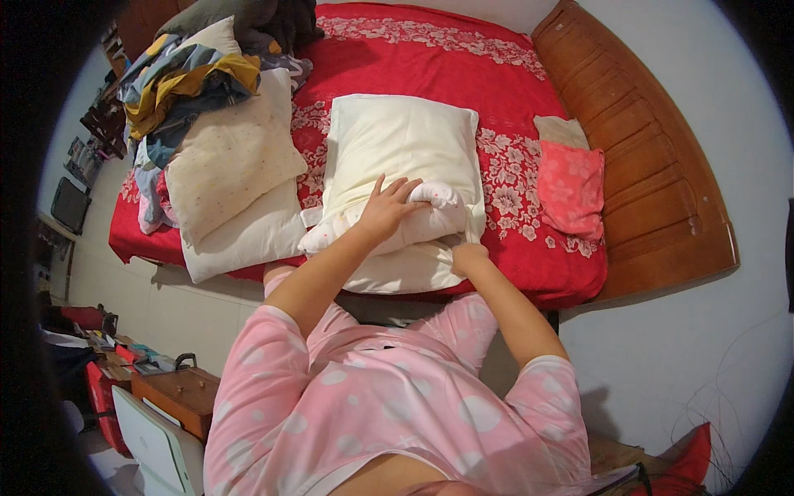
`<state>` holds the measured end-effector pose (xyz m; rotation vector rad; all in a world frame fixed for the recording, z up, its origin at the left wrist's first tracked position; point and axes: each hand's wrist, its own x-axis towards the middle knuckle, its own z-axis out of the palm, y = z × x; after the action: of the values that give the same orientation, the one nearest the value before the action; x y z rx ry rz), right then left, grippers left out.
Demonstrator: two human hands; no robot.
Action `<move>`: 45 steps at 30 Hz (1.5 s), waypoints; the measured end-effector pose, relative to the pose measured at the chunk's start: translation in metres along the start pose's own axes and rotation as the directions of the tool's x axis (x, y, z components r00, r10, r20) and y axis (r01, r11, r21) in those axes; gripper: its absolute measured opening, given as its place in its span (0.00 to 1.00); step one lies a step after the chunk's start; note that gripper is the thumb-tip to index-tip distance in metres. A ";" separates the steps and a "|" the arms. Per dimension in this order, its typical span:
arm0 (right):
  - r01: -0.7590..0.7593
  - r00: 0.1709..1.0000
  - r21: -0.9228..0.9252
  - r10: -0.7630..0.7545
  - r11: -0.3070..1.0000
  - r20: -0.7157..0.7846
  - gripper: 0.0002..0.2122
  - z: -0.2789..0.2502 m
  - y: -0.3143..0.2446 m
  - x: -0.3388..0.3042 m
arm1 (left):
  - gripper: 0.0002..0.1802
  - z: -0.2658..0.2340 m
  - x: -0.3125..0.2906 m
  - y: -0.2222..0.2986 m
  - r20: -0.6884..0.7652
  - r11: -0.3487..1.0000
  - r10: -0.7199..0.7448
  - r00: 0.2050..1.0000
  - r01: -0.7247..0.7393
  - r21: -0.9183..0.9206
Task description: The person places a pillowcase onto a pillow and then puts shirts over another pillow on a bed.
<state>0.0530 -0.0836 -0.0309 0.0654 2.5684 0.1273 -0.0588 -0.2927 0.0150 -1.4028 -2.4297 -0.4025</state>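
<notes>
On the bed in front of me lies a cream pillow (403,136) with a flat seam border along its edges. Across its near half sits a bunched white dotted pillow (438,205), its right end curled over. My left hand (392,210) presses on top of this dotted pillow, fingers spread. At the near right corner, my right hand (470,259) is closed around the edge of the cream pillow's cover. Loose cream cloth (405,271) hangs in folds below the dotted pillow, toward my lap. The right hand's fingertips are hidden in the cloth.
A red flowered sheet (397,62) covers the bed. Dotted and white pillows (236,165) are stacked at left, under yellow and grey-blue bedding (186,87). A coral folded cloth (571,190) lies by the wooden headboard (641,140). Behind me at left stands a brown box (175,397).
</notes>
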 end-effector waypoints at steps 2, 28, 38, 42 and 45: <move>0.002 0.999 0.023 -0.001 1.000 -0.050 0.16 0.005 0.000 0.000 | 0.26 0.001 0.001 0.002 0.001 1.000 -0.005 1.000 0.005 0.002; 0.468 0.810 0.052 -0.405 0.882 -0.424 0.11 -0.093 0.034 -0.053 | 0.18 0.014 0.006 0.043 -0.125 0.948 0.142 0.982 -0.171 -0.267; 0.560 0.737 0.046 -0.471 0.827 -0.485 0.12 -0.108 0.021 -0.005 | 0.15 0.071 -0.008 0.043 0.402 0.527 0.047 0.914 0.319 -0.788; 0.475 0.762 0.074 -0.368 0.877 -0.533 0.11 -0.084 0.044 0.012 | 0.16 0.045 -0.043 0.057 0.011 0.842 0.010 1.000 -0.003 -0.540; 0.450 0.801 0.213 -0.288 0.867 -0.524 0.12 -0.076 0.036 0.019 | 0.13 0.012 -0.062 0.067 0.051 0.913 -0.186 0.981 0.192 -0.360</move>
<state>-0.0033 -0.0519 0.0264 -0.4049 3.0082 -0.5042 0.0274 -0.3047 -0.0144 -1.3050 -2.6091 -0.9345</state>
